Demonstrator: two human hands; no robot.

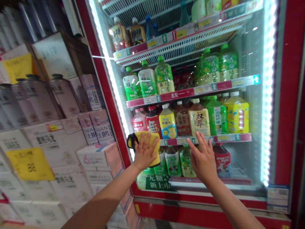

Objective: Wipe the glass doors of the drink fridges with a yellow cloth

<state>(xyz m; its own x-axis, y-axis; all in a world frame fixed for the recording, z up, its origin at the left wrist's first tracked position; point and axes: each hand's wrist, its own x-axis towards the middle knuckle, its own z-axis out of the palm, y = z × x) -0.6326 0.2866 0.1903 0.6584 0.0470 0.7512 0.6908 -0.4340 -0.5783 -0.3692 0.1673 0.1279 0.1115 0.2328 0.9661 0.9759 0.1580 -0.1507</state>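
My left hand [144, 152] lies with spread fingers on a yellow cloth [155, 141] with dark edging, holding it against the glass door [181, 111] of a drinks cooler. A black loop or fold of the cloth sticks out on its left side. My right hand [203, 156] is raised at the right, open and without anything in it. Its fingers are apart, at or close to the glass; whether they touch it I cannot tell. Behind the hands stand bottled drinks, among them a cream-labelled bottle [199, 118] and a yellow-and-blue-labelled bottle [168, 122].
Red framing [202, 218] and bright light strips [268, 95] border the cooler. To the left, stacked drink cartons [57, 143] come right up beside it, with yellow price signs [30, 163] on them. A green sticker [158, 182] is low on the door.
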